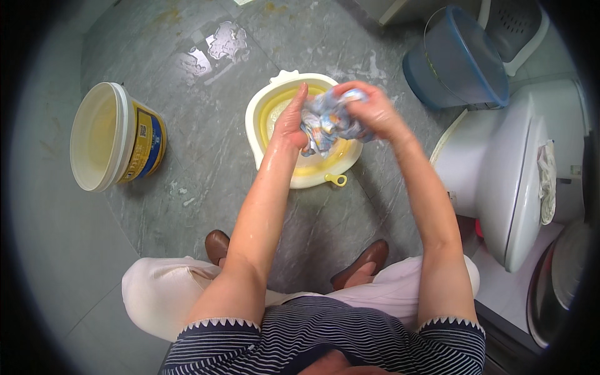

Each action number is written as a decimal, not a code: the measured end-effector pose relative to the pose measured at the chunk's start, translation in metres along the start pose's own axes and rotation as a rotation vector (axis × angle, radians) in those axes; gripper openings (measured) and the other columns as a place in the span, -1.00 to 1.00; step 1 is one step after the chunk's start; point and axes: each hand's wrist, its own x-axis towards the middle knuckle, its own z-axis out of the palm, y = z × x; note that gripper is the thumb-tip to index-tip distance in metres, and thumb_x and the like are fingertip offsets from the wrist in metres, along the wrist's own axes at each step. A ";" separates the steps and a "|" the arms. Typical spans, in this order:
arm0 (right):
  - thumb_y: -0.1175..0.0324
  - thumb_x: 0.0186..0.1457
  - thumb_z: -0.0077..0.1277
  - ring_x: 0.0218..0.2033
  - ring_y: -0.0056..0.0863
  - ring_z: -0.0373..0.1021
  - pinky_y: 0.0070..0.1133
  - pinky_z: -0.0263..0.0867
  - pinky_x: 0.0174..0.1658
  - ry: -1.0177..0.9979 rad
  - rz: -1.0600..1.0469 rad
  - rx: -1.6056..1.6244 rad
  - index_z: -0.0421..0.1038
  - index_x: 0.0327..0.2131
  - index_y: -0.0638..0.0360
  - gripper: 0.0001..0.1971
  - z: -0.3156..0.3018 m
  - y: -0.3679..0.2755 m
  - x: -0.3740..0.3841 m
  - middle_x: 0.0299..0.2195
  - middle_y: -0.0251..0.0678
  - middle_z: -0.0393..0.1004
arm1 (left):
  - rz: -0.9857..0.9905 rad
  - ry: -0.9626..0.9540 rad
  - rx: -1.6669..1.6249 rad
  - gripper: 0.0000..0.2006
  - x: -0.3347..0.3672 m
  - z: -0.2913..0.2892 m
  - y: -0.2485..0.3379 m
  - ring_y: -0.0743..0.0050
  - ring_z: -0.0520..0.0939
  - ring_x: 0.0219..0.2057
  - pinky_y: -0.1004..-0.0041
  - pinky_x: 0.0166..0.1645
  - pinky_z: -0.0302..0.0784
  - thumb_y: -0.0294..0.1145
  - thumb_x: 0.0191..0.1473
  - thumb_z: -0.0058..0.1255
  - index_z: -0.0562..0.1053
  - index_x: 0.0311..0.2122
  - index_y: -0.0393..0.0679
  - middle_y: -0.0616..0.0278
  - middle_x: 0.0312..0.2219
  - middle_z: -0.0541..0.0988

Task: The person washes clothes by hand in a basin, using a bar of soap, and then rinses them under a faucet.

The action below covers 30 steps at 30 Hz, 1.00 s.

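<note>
1. Gripping a bunched, patterned cloth (326, 125), the right hand (373, 109) curls its fingers round the right part of the bundle; both are slightly blurred.
2. Spread wide, the left hand (291, 122) meets the cloth's left side, its fingers pointing up and away from the body and its thumb well apart from them.
3. Above the yellow and white basin (252, 119) hangs the cloth, in blue, white and orange, hiding much of the inside.
4. Inside the basin, left of the cloth, a pale, glistening patch looks like shallow water; its depth cannot be told. A yellow tab (342, 182) with a hole sticks out at the near rim.
5. Well to the left stands a tub (119, 137) with a thick white rim and a yellow and blue label; its pale inner wall shows through the mouth.
6. Beyond the right hand is a see-through blue bucket (456, 62) with a thin handle; its contents cannot be made out.
7. Wet patches (227, 42) shine on the grey floor (187, 228) beyond the basin, and brown shoes (369, 257) rest on its near side.
</note>
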 end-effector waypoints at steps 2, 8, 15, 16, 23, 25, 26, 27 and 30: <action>0.46 -0.18 -0.11 -0.37 -0.33 0.40 -0.56 0.33 -0.33 0.210 -0.530 -0.768 0.39 -0.36 0.20 -0.79 0.073 0.017 -0.014 -0.36 -0.18 0.43 | -0.114 -0.102 -0.057 -0.66 0.005 -0.045 0.010 0.23 0.49 -0.36 0.29 -0.28 0.45 -0.13 -0.01 -0.08 0.38 -0.29 -0.24 0.14 -0.40 0.46; 0.23 -0.15 -0.16 -0.54 -0.14 0.36 -0.36 0.29 -0.46 0.515 -0.205 -0.896 0.39 -0.59 0.12 -0.80 0.038 0.063 0.014 -0.59 -0.09 0.39 | 0.430 0.380 0.669 -0.86 0.025 -0.033 -0.069 0.36 0.49 -0.48 0.36 -0.33 0.43 -0.34 0.02 -0.22 0.36 -0.38 -0.15 0.23 -0.49 0.46; 0.22 -0.09 -0.21 -0.57 -0.13 0.35 -0.36 0.27 -0.46 0.540 -0.248 -0.814 0.39 -0.60 0.18 -0.73 0.031 0.058 0.008 -0.63 -0.05 0.37 | 0.212 0.387 0.339 -0.82 0.007 -0.008 -0.067 0.32 0.51 -0.46 0.34 -0.32 0.45 -0.30 0.02 -0.17 0.38 -0.36 -0.19 0.20 -0.48 0.48; 0.23 -0.10 -0.20 -0.58 -0.16 0.35 -0.38 0.25 -0.48 0.573 -0.068 -0.599 0.39 -0.57 0.21 -0.74 0.014 0.051 0.013 -0.62 -0.01 0.36 | 0.204 0.317 0.328 -0.81 0.005 -0.002 -0.065 0.33 0.51 -0.46 0.34 -0.33 0.45 -0.30 0.01 -0.15 0.38 -0.34 -0.20 0.20 -0.46 0.48; 0.35 -0.06 0.02 -0.61 -0.72 0.25 -0.73 0.19 -0.52 0.296 -0.285 0.194 0.36 -0.53 0.18 -0.87 -0.041 -0.033 0.007 -0.63 -0.45 0.36 | 0.003 0.125 1.293 -0.60 -0.013 0.029 -0.034 0.63 0.43 -0.47 0.60 -0.40 0.35 -0.30 -0.29 0.18 0.42 -0.27 -0.22 0.29 -0.45 0.48; 0.38 -0.04 0.00 -0.58 -0.74 0.25 -0.78 0.19 -0.47 0.197 -0.325 0.225 0.33 -0.39 0.23 -0.85 -0.036 -0.047 0.001 -0.57 -0.42 0.37 | -0.063 0.260 1.310 -0.63 -0.019 0.030 -0.021 0.63 0.44 -0.47 0.60 -0.42 0.34 -0.29 -0.30 0.18 0.45 -0.30 -0.18 0.32 -0.48 0.48; 0.39 -0.04 0.00 -0.57 -0.74 0.25 -0.78 0.19 -0.46 0.196 -0.316 0.255 0.33 -0.38 0.24 -0.84 -0.040 -0.046 -0.002 -0.57 -0.42 0.37 | -0.089 0.320 1.317 -0.65 -0.020 0.030 -0.015 0.63 0.44 -0.47 0.60 -0.42 0.33 -0.28 -0.31 0.18 0.46 -0.32 -0.16 0.34 -0.49 0.49; 0.39 -0.04 0.00 -0.55 -0.73 0.26 -0.79 0.19 -0.45 0.185 -0.313 0.296 0.33 -0.36 0.24 -0.83 -0.043 -0.046 -0.003 -0.56 -0.41 0.37 | 0.055 0.245 1.179 -0.66 -0.017 0.014 -0.006 0.62 0.44 -0.48 0.53 -0.43 0.33 -0.26 -0.31 0.18 0.47 -0.33 -0.11 0.38 -0.52 0.48; 0.36 -0.03 0.00 -0.60 -0.72 0.26 -0.79 0.20 -0.53 0.169 -0.218 0.335 0.33 -0.32 0.25 -0.80 -0.053 -0.033 -0.005 -0.57 -0.40 0.36 | 0.173 0.127 0.555 -0.71 -0.023 0.013 0.010 0.41 0.49 -0.34 0.26 -0.28 0.40 -0.36 -0.20 0.08 0.41 -0.28 -0.18 0.28 -0.40 0.49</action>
